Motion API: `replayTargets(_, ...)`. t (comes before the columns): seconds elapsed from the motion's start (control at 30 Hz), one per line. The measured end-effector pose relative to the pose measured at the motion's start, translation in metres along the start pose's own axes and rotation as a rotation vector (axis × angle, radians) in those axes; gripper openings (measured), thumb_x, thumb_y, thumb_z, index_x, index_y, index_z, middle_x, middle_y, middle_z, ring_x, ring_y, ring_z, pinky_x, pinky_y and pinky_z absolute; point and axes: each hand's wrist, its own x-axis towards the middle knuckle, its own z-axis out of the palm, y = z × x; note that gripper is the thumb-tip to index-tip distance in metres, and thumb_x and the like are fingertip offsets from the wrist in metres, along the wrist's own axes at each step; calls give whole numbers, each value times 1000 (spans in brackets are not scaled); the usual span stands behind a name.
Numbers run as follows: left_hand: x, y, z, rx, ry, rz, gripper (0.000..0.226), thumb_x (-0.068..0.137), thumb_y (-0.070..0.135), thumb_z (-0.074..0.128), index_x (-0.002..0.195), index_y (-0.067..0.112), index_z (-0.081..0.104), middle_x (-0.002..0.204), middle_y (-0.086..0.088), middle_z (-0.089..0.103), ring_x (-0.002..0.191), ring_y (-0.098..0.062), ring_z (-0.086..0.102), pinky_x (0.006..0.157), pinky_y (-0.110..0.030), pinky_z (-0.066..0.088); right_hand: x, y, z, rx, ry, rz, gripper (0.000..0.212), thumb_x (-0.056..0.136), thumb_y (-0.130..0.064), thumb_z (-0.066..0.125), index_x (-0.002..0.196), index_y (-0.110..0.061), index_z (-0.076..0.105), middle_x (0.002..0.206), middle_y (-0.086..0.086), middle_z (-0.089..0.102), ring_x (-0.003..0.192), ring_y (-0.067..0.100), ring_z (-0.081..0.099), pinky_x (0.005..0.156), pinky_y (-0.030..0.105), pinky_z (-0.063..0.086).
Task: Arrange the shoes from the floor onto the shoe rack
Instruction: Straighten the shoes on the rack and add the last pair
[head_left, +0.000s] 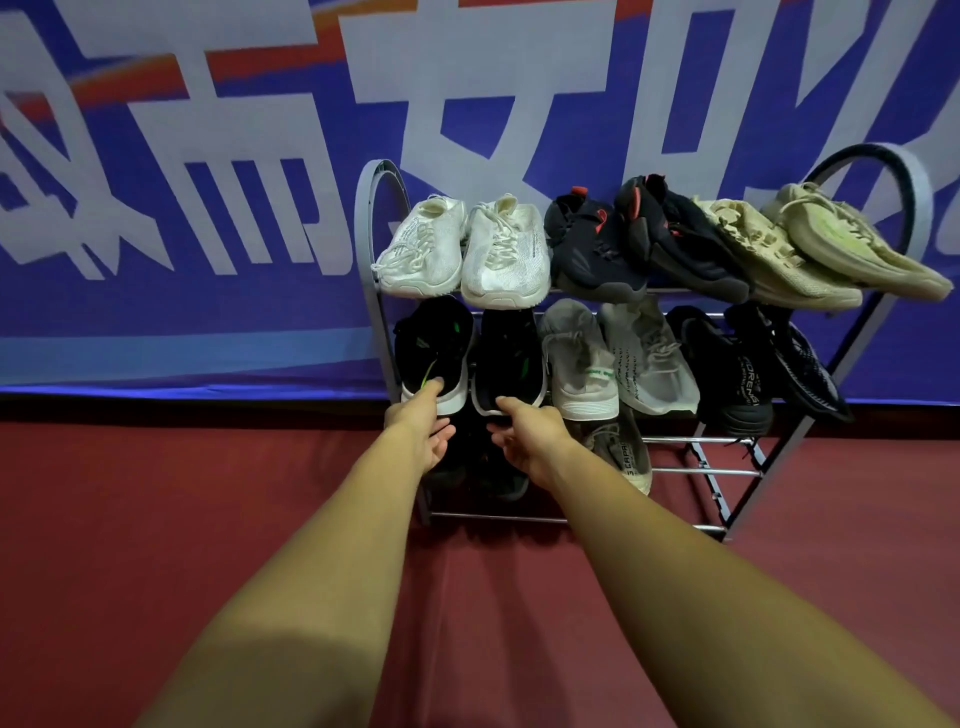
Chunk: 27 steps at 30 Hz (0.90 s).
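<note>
We are facing the shoe rack, which stands on the red floor against a blue banner with large white characters. Both our bare arms stretch towards the rack's left end.

Our left hand is at the front edge of the rack's middle shelf. Its thumb tip touches the white toe of a black shoe with green marks, and its fingers hang loose and spread below the toe, holding nothing. Our right hand is just beside it, also at the front of the middle shelf. Its thumb is just short of the toe of the matching black shoe, and its fingers are relaxed and apart, gripping nothing.

Those two shoes sit side by side at the left end of the rack's middle shelf, toes towards us. On the same shelf, a grey pair fills the middle and a black pair the right end.

The rack's top shelf carries a white pair at the left, a black and red pair in the middle and a beige pair at the right, leaning over the rack's edge.

On the rack's bottom shelf, dark shoes lie behind our hands, too shadowed to make out, with an olive shoe with lettering next to them
</note>
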Motion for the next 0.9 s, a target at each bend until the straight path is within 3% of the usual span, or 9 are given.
replayTargets(0.17,-2,-2,7,-149,49,13,33,93,33,64,115,12,52,106,-15,66,84,-20,70,49,-22,44,-11,-4,-8,-84,-55,26,23,94,-29,63,111,-12,61,94,10,73,60,13,58,55,22,44)
replayTargets(0.33,-13,7,9,-304,37,39,18,86,25,65,93,11,56,81,-7,66,72,-13,68,42,-18,34,-27,-15,-24,-218,-107,20,20,94,-26,61,102,-9,55,89,10,72,61,14,58,56,23,42)
replayTargets(0.43,-21,11,2,-353,17,28,15,81,25,62,88,13,61,82,-5,69,61,-9,64,39,-17,31,-33,-21,-31,-249,-122,-7,29,93,-25,61,114,-6,54,91,11,71,60,14,58,57,23,42)
replayTargets(0.5,-26,11,-2,-343,20,43,16,77,27,63,87,14,61,81,-3,69,54,-8,61,37,-17,29,-38,-23,-34,-257,-139,-27,25,94,-25,61,110,-7,56,87,10,70,61,13,59,58,24,42)
replayTargets(0.6,-36,14,-9,-333,1,79,26,71,30,64,91,15,63,78,-1,68,46,-7,55,37,-15,28,-46,-28,-36,-201,-151,-84,20,93,-28,63,102,-10,61,84,8,71,62,12,60,57,22,42)
replayTargets(0.67,-41,17,-16,-318,-17,87,30,67,32,63,91,15,64,73,-1,66,40,-7,50,37,-15,27,-48,-32,-38,-108,-131,-118,23,93,-31,64,104,-11,61,97,12,73,67,14,61,55,21,40)
replayTargets(0.8,-43,21,-35,-284,-31,106,22,61,35,60,73,18,55,51,4,50,34,-8,31,36,-14,22,-54,-37,-41,88,-88,-121,36,90,-45,66,109,-17,53,109,14,68,91,19,70,54,21,40)
replayTargets(0.83,-42,23,-40,-277,-25,101,23,59,36,61,71,19,52,52,5,47,35,-8,28,36,-15,21,-56,-38,-42,130,-72,-113,39,90,-48,65,112,-19,53,106,11,68,88,17,71,51,20,39)
replayTargets(0.9,-42,25,-50,-265,-27,76,27,56,38,63,69,20,48,57,7,44,37,-9,24,37,-16,21,-58,-40,-46,207,-29,-112,36,89,-45,65,110,-17,59,86,5,65,62,13,62,45,20,34)
